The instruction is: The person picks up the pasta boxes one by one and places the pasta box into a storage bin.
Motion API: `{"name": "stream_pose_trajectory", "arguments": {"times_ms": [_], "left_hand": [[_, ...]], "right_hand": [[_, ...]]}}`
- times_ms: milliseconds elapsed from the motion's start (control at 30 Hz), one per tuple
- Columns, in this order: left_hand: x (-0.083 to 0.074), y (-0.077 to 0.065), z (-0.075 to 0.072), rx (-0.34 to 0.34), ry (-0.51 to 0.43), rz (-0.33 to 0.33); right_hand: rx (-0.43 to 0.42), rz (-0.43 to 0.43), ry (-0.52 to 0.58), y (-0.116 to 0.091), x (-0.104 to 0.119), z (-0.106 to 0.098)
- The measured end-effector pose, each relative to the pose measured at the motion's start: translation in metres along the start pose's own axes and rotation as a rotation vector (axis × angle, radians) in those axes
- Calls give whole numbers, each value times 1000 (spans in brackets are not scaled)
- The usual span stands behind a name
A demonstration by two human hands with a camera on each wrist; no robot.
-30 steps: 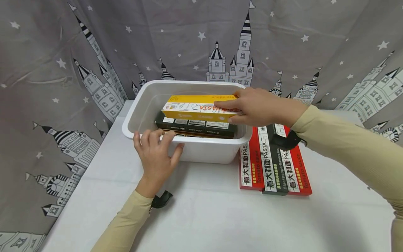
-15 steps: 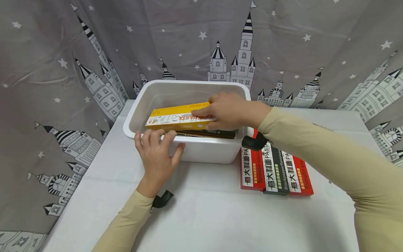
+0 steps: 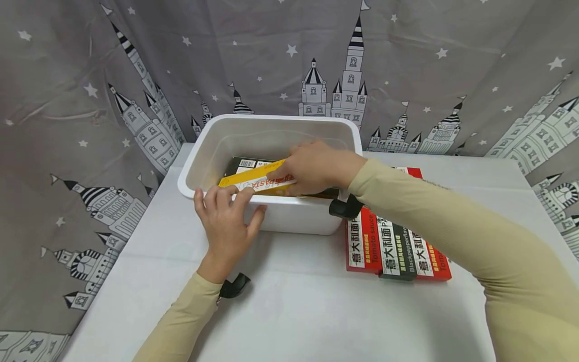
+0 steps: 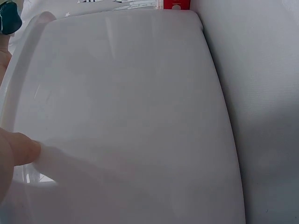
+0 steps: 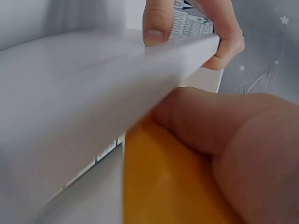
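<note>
A yellow-and-white pasta box [image 3: 258,180] is tilted low inside a white plastic bin [image 3: 298,216], near its front wall. My right hand [image 3: 316,166] grips the box by its right end, and the right wrist view has the thumb along the box's yellow side [image 5: 163,182]. Beneath it, a dark pasta box [image 3: 234,165] lies in the bin, partly covered. My left hand [image 3: 226,216] holds the bin's front rim at the left, fingers hooked over the edge and thumb against the outer wall. The yellow box's lower edge is hidden behind the rim.
Right of the bin, a red tomato sauce pasta box [image 3: 372,246], a dark black pepper one [image 3: 402,256] and another red one [image 3: 436,261] lie side by side on the white table [image 3: 316,311]. A grey castle-print curtain [image 3: 271,60] hangs behind.
My right hand has carried the yellow box left, toward me and down into the bin, tilting it. The left hand stays on the rim.
</note>
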State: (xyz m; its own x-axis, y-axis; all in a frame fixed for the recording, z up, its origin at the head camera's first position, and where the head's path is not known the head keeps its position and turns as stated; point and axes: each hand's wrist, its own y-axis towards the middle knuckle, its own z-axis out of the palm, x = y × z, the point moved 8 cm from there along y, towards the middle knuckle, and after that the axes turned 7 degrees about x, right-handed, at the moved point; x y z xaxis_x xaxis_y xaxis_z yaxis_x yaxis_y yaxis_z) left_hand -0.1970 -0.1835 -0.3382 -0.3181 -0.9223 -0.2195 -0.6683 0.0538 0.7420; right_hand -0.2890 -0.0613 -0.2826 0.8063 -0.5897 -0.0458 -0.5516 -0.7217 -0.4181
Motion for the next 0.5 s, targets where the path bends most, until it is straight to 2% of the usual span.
{"name": "stream_pose_trajectory", "arguments": {"times_ms": [500], "left_hand": [[0, 0, -1, 15, 0, -8]], "right_hand": [[43, 1, 61, 6, 1, 7]]}}
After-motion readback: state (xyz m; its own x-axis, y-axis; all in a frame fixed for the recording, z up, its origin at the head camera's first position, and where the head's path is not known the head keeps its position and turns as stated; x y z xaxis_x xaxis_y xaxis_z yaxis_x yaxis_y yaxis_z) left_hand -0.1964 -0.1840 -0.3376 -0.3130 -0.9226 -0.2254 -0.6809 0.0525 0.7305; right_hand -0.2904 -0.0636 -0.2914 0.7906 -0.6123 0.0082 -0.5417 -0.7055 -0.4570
